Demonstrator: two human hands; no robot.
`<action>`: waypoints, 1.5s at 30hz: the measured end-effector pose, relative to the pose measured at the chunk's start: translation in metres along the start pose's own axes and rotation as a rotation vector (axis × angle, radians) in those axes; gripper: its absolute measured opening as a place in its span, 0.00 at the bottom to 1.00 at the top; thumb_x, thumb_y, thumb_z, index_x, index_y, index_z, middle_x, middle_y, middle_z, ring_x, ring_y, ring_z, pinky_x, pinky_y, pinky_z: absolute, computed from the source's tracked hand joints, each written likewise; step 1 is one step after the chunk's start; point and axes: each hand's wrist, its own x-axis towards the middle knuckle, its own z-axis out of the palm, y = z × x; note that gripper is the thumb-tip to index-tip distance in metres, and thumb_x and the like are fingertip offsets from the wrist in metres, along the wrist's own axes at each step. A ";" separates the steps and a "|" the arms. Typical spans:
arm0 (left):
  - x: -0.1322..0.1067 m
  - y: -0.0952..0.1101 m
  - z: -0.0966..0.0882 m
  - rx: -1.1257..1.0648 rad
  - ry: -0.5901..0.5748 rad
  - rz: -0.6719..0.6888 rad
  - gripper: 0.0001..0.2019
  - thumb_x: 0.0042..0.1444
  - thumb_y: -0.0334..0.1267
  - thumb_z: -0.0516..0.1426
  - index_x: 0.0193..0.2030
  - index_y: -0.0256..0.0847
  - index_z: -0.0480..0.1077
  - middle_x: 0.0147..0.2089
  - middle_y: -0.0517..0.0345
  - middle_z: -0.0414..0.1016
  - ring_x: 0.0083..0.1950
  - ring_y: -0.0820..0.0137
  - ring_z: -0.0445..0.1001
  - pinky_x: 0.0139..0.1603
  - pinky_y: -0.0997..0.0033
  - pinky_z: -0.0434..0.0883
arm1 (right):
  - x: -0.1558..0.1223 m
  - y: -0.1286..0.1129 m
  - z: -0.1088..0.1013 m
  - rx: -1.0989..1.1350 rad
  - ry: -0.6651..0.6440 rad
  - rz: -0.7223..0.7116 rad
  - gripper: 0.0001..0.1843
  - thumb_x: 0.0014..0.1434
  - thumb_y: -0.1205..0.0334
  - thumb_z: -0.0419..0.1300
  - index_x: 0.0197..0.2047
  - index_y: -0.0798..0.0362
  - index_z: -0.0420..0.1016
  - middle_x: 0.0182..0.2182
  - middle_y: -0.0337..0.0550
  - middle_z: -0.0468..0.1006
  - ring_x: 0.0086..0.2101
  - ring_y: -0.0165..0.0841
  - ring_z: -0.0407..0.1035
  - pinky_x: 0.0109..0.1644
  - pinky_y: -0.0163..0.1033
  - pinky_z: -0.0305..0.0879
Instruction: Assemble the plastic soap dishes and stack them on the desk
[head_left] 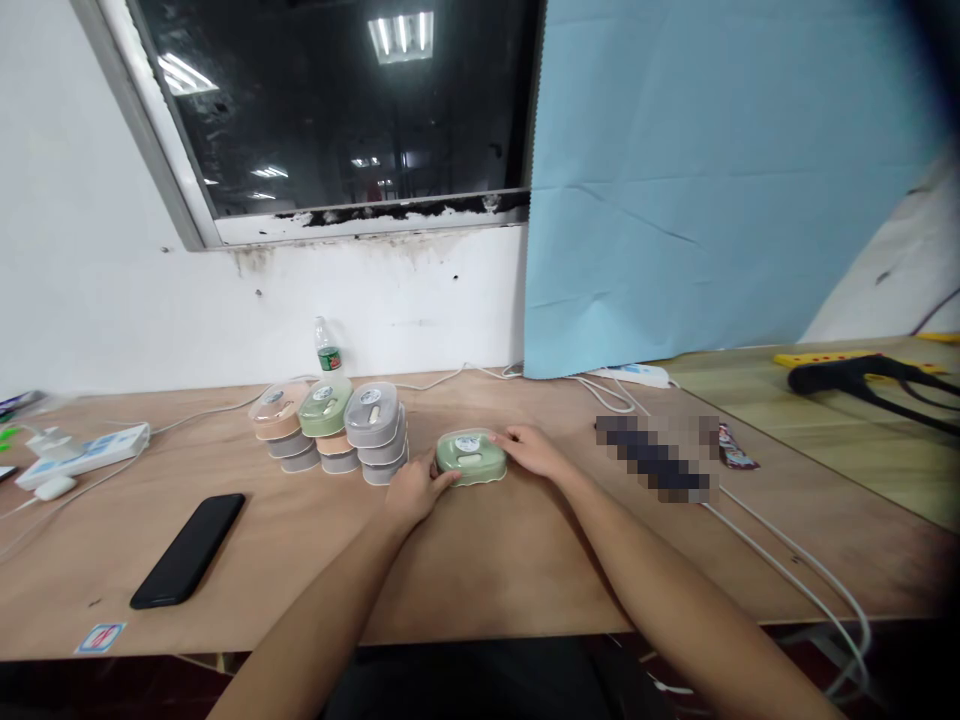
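Observation:
A small green box point(471, 463) with a clear lid and a round white label sits on the brown table in front of me. My left hand point(414, 492) grips its left side, the thumb along the front edge and the other fingers partly hidden. From the right, my right hand point(534, 450) holds the far right corner with its fingertips. Just left of my hands stand stacks of similar boxes: a grey stack point(375, 422), one topped by a green box point(324, 408), and one topped by a peach box point(277, 410).
A black phone point(189, 550) lies at the left, near a white power strip point(86, 458). Behind the stacks stands a plastic bottle point(327, 345). A pixelated dark item point(652, 458), a wrapped snack point(736, 447) and white cables point(795, 555) lie to the right.

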 end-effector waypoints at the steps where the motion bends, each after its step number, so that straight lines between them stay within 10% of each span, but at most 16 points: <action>1: 0.000 0.000 0.000 0.000 -0.005 0.001 0.18 0.56 0.56 0.53 0.39 0.42 0.68 0.33 0.58 0.72 0.32 0.68 0.69 0.30 0.73 0.58 | 0.000 0.000 0.001 -0.004 0.001 0.005 0.29 0.56 0.36 0.48 0.20 0.53 0.62 0.18 0.35 0.62 0.23 0.28 0.56 0.27 0.33 0.47; 18: 0.000 0.000 -0.001 0.086 -0.044 -0.048 0.18 0.60 0.55 0.50 0.37 0.42 0.66 0.35 0.57 0.74 0.35 0.67 0.71 0.31 0.72 0.58 | 0.003 0.005 0.008 -0.015 0.065 -0.014 0.25 0.58 0.40 0.50 0.26 0.54 0.69 0.22 0.40 0.72 0.25 0.31 0.63 0.28 0.34 0.53; 29: 0.001 -0.007 0.002 0.008 0.039 -0.051 0.23 0.64 0.47 0.46 0.63 0.40 0.54 0.40 0.53 0.76 0.41 0.62 0.74 0.39 0.68 0.65 | -0.004 -0.007 0.004 0.252 -0.045 -0.070 0.25 0.62 0.50 0.51 0.59 0.52 0.67 0.43 0.49 0.78 0.27 0.31 0.70 0.36 0.40 0.69; 37: -0.005 -0.002 0.003 -0.118 0.227 0.073 0.30 0.60 0.48 0.52 0.66 0.41 0.49 0.48 0.51 0.72 0.48 0.63 0.73 0.47 0.64 0.69 | -0.008 -0.023 0.002 0.021 -0.007 -0.049 0.23 0.60 0.46 0.52 0.48 0.51 0.77 0.40 0.47 0.80 0.35 0.37 0.72 0.38 0.38 0.64; 45: -0.010 0.005 -0.007 0.136 0.377 0.219 0.19 0.61 0.48 0.50 0.55 0.41 0.64 0.53 0.48 0.69 0.54 0.60 0.68 0.55 0.58 0.65 | -0.021 -0.058 0.018 -0.118 -0.112 -0.131 0.28 0.58 0.40 0.52 0.21 0.55 0.73 0.18 0.40 0.72 0.21 0.28 0.61 0.26 0.34 0.48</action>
